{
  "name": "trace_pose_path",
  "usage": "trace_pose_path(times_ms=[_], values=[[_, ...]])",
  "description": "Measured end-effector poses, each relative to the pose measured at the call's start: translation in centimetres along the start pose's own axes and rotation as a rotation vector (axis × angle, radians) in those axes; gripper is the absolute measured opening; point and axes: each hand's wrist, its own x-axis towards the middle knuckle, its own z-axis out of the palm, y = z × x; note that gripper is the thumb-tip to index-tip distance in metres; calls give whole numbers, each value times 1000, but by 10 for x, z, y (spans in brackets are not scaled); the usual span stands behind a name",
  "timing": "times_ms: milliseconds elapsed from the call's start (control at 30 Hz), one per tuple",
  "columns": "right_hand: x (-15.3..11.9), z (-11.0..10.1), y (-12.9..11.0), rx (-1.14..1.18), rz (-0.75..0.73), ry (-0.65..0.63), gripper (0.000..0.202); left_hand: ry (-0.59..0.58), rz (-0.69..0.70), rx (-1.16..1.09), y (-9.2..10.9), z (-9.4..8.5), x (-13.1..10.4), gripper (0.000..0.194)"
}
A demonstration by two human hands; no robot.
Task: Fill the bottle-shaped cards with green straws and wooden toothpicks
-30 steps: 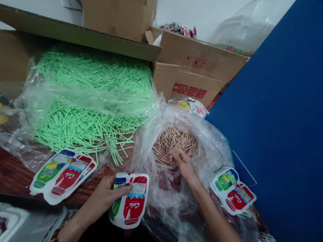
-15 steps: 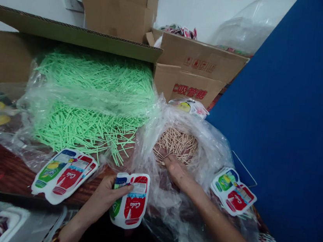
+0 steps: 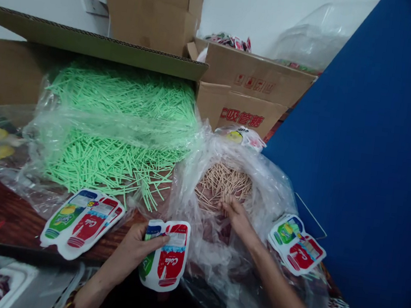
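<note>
My left hand [image 3: 137,248] is closed on a flat printed pouch [image 3: 172,265], shaped like two soft-drink bottles, with its thumb across the front. My right hand [image 3: 234,213] is at the near edge of a pile of thin brown sticks [image 3: 227,179], which lie inside an opened clear plastic bag [image 3: 272,187]. Its fingertips are pinched together among the sticks; whatever is between them is too small to make out. More pouches of the same print [image 3: 77,223] lie overlapping to the left of my left hand. Another stack of pouches [image 3: 297,245] rests right of my right forearm.
Light green sticks [image 3: 114,163] spill from clear plastic before an open cardboard box [image 3: 92,42]. A second carton [image 3: 254,87] with red print stands behind the brown sticks. A blue panel [image 3: 360,143] bounds the right side. A white tray [image 3: 21,281] is at lower left.
My right hand has shifted slightly right along the near edge of the brown sticks, its fingers drawn together. My left hand and the pouch stay in place.
</note>
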Motion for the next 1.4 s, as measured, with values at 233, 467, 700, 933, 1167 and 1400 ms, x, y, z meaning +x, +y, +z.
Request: trace_pose_path(times_ms=[233, 467, 700, 933, 1167, 1400], values=[[-28, 16, -1, 427, 156, 42, 28, 5, -21, 2, -3, 4, 2, 24], [-32, 19, 3, 504, 195, 93, 29, 2, -13, 19, -2, 10, 0, 22], [-28, 16, -6, 654, 221, 182, 37, -5, -3, 44, 1, 23, 0, 21], [-35, 9, -31, 558, -18, 70, 22, -75, 19, 69, 1, 29, -4, 22], [-62, 7, -66, 431, -111, -145, 23, -132, 431, 517, 23, 48, -29, 18], [-83, 14, -98, 201, -244, -289, 26, -187, 656, 710, 37, 58, -55, 11]])
